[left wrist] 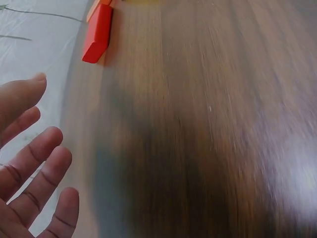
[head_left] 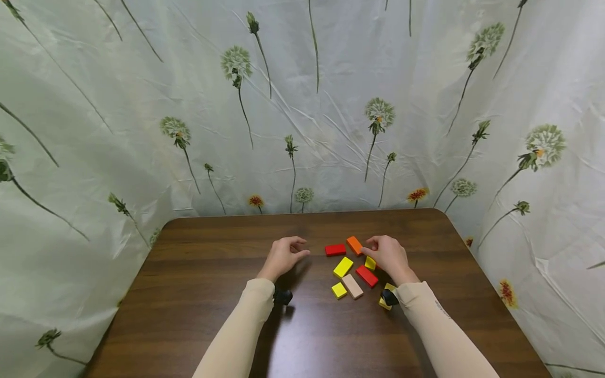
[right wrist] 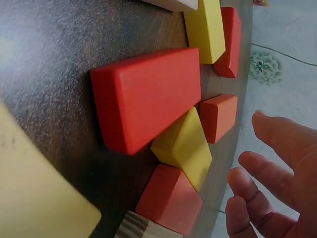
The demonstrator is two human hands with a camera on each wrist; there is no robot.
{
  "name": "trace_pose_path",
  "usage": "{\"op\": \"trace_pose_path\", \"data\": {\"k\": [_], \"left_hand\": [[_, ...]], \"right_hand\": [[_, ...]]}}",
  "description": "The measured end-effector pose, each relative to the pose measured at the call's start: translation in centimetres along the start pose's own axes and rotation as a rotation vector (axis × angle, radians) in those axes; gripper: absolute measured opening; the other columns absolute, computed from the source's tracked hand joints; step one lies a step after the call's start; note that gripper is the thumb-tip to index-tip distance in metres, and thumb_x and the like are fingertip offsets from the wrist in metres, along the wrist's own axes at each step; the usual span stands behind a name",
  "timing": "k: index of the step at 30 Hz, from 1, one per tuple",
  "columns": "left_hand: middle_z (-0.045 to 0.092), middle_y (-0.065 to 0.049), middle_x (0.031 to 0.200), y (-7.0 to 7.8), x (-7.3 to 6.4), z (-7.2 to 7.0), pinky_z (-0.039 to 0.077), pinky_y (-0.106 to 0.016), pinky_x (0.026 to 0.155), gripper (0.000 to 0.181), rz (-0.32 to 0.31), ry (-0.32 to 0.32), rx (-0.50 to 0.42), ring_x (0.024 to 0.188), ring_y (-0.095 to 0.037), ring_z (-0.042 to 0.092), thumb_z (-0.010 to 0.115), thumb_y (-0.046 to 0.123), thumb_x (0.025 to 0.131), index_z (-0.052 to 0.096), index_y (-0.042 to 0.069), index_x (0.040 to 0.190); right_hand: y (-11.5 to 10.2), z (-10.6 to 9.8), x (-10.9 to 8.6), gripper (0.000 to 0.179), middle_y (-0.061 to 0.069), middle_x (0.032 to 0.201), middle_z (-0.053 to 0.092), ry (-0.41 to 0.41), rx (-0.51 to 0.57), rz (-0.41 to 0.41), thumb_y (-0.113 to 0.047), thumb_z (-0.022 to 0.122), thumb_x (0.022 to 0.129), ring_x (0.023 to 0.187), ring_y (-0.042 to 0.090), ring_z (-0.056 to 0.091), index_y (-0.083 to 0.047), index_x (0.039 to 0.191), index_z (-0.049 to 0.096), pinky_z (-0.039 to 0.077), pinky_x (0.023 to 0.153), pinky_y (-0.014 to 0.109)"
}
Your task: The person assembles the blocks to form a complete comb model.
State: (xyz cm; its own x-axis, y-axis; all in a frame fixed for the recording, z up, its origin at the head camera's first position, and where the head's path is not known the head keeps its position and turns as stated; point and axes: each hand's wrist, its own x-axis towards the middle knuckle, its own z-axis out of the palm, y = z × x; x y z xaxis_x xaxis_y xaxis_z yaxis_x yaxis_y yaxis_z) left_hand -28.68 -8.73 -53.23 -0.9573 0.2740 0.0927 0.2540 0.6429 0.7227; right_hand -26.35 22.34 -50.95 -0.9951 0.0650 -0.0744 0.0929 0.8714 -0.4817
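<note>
My left hand (head_left: 283, 257) hovers over the table left of a group of blocks, fingers loosely bent and holding nothing. Nearest to it is a red block (head_left: 335, 250), also at the top of the left wrist view. My right hand (head_left: 387, 256) is over the right side of the group. In the right wrist view its fingers (right wrist: 242, 183) are spread apart with nothing between them. Close by are an orange block (head_left: 354, 245), a yellow block with slanted faces (right wrist: 183, 144), an orange-red block (right wrist: 171, 198) and a large red block (right wrist: 148, 99).
Nearer the person lie a pale wooden block (head_left: 352, 286), a small yellow block (head_left: 338, 290) and a yellow rectangular block (head_left: 343, 267). Another yellow block (head_left: 385, 304) is partly hidden beneath the right wrist camera. A striped piece (right wrist: 148, 228) shows below. Dandelion-print cloth (head_left: 302, 105) hangs behind the brown table (head_left: 189, 315).
</note>
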Motion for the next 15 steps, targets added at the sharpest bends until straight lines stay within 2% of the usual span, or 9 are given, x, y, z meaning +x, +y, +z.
{"op": "trace_pose_path", "data": {"k": [8, 15], "left_hand": [[0.079, -0.003, 0.099, 0.2, 1.2, 1.7, 0.059, -0.046, 0.09, 0.03, -0.05, -0.01, -0.026, 0.093, -0.022, 0.073, 0.083, 0.025, 0.096, 0.08, 0.013, 0.124], [0.077, -0.002, 0.096, 0.7, 1.9, 2.7, 0.059, -0.042, 0.088, 0.032, -0.074, -0.029, -0.041, 0.089, -0.018, 0.069, 0.085, 0.026, 0.095, 0.08, 0.012, 0.123]], "right_hand": [[-0.1, 0.8, 0.8, 0.039, 0.006, 0.091, 0.065, 0.01, -0.001, 0.023, -0.036, 0.081, 0.097, 0.079, 0.022, 0.055, -0.007, 0.123, 0.079, 0.04, 0.07, 0.031], [0.0, 1.0, 1.0, 0.039, 0.004, 0.087, 0.063, 0.014, -0.001, 0.037, -0.037, 0.081, 0.096, 0.077, 0.021, 0.054, -0.007, 0.122, 0.079, 0.038, 0.07, 0.032]]}}
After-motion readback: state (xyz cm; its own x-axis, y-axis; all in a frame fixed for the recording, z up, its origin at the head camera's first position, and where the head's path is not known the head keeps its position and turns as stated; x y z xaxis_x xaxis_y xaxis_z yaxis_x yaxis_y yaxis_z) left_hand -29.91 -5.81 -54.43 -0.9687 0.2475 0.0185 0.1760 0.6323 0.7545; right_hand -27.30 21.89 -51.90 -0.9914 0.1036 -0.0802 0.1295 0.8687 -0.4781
